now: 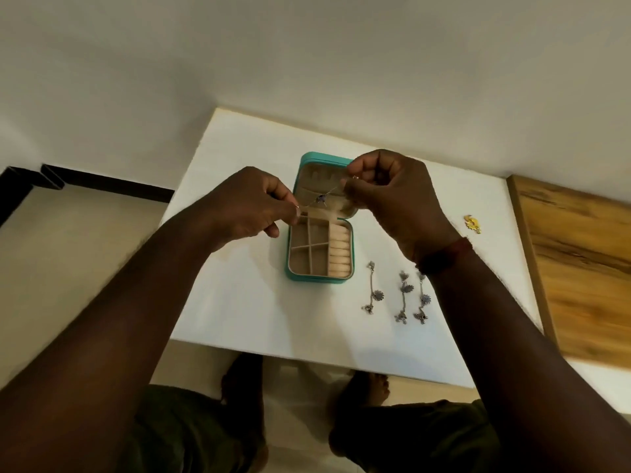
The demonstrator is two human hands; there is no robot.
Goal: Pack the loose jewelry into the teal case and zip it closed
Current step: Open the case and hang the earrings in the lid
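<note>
The teal case (293,272) lies open on the white table (246,302), its beige lid flat at the far side and its tray split into compartments with a ring roll on the right. Above the lid, my left hand (249,206) and my right hand (392,196) each pinch one end of a thin silver chain piece (321,199) with a small blue charm, stretched between them. Three silver dangling pieces (374,291) (404,298) (422,302) lie in a row to the right of the case. A small gold piece (473,224) rests further right.
A wooden board (580,261) borders the table on the right. A white wall rises just behind the table's far edge. My knees and bare feet show below the near edge, over a beige floor.
</note>
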